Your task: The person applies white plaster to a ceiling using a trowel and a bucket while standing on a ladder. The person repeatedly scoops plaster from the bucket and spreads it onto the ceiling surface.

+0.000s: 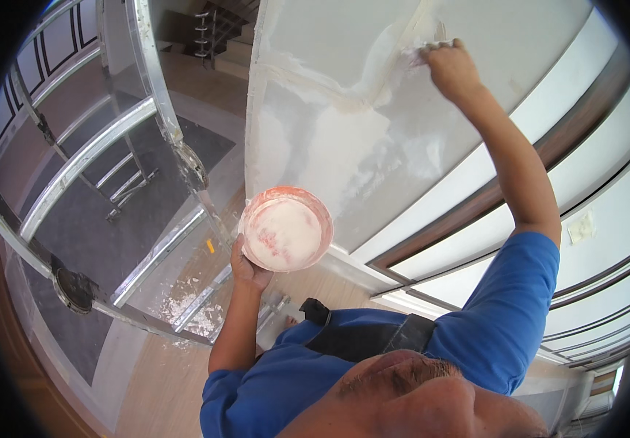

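Observation:
In my left hand (247, 271) is a round orange-red bowl (325, 212), gripped at its lower left side. White filler (289, 226) covers its inside, with reddish patches showing through. My raised right hand (452, 69) is closed against the grey-and-white wall board (410, 139), high up near a filled seam. A pale, filler-smeared tool (411, 55) sticks out from under its fingers; it looks like a putty knife, but the hand covers most of it. White filler streaks and smooth patches spread over the board around the hand.
An aluminium folding ladder (114, 135) stands at my left, with white filler crumbs (191, 306) on the floor by it. Stairs (234, 55) lie beyond the board's left edge. White panelling with a dark brown rail (578, 131) runs along my right.

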`<state>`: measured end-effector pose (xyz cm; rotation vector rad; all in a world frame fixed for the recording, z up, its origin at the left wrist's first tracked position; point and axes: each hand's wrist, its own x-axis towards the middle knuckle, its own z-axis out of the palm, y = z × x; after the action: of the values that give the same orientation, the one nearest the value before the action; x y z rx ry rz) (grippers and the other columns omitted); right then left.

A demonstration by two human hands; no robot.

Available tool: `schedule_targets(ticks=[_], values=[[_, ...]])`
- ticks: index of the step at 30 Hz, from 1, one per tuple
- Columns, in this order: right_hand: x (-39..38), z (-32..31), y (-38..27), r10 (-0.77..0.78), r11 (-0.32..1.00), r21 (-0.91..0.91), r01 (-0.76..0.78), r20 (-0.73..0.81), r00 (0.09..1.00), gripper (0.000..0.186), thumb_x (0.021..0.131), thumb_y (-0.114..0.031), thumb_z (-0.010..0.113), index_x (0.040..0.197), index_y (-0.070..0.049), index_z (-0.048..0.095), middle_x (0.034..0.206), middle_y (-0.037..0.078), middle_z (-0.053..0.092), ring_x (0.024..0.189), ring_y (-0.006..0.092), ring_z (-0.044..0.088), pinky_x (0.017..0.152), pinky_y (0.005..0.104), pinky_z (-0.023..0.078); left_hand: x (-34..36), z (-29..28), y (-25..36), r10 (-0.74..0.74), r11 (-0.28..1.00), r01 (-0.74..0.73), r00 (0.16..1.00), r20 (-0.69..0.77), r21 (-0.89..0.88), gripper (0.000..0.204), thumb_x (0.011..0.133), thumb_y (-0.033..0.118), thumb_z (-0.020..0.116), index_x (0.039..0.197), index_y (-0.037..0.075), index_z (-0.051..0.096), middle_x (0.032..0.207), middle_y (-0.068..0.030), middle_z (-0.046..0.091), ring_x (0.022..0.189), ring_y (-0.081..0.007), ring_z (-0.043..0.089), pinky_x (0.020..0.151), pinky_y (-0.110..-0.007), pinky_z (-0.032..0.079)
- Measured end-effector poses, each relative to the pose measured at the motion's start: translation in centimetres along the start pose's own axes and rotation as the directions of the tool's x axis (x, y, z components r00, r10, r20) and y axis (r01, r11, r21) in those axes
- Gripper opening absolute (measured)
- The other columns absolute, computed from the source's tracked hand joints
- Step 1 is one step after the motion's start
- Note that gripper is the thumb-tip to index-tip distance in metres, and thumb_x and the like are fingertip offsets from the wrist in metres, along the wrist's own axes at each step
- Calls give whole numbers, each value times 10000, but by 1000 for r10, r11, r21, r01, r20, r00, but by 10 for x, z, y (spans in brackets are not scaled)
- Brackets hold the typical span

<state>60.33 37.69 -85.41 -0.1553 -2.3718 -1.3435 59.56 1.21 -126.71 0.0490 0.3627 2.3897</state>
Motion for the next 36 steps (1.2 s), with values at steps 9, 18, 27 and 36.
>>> schedule_targets(ticks=[9, 18, 27, 36], values=[[71, -20, 134, 53, 996, -54, -76, -331, 942, 431, 943, 6, 485, 1300, -167, 654, 1489, 11, 530, 1470, 235, 347, 1221, 495, 234, 9, 12, -8, -3, 1000, 3, 1000, -19, -3, 725, 917, 516, 536, 1488, 84, 424, 1483, -157, 486, 1355, -356, 470, 1117, -555, 391], [49, 7, 103, 119, 983, -130, -133, -106, 987, 390, 960, -36, 487, 1323, -95, 616, 1499, 93, 505, 1457, 349, 345, 1199, 472, 262, 9, 4, -7, 36, 999, -36, 998, -47, -14, 739, 905, 512, 569, 1499, 102, 410, 1504, -129, 465, 1370, -343, 447, 1127, -561, 369], [77, -57, 104, 320, 946, 104, -307, -454, 831, 345, 891, 19, 499, 1189, -52, 658, 1178, 178, 684, 1113, 326, 636, 1019, 535, 408, 11, 12, 5, 4, 1000, -4, 1000, 2, 22, 745, 910, 523, 560, 1498, 91, 409, 1491, -141, 475, 1356, -348, 463, 1121, -541, 386], [41, 22, 24, 93, 978, -169, -126, -190, 977, 526, 824, 42, 517, 1319, -114, 610, 1354, 57, 629, 1294, 272, 546, 1041, 481, 398, 11, 31, 9, 91, 994, -92, 996, 17, 67, 717, 908, 466, 576, 1463, 34, 433, 1439, -169, 526, 1303, -345, 524, 1091, -514, 438]])
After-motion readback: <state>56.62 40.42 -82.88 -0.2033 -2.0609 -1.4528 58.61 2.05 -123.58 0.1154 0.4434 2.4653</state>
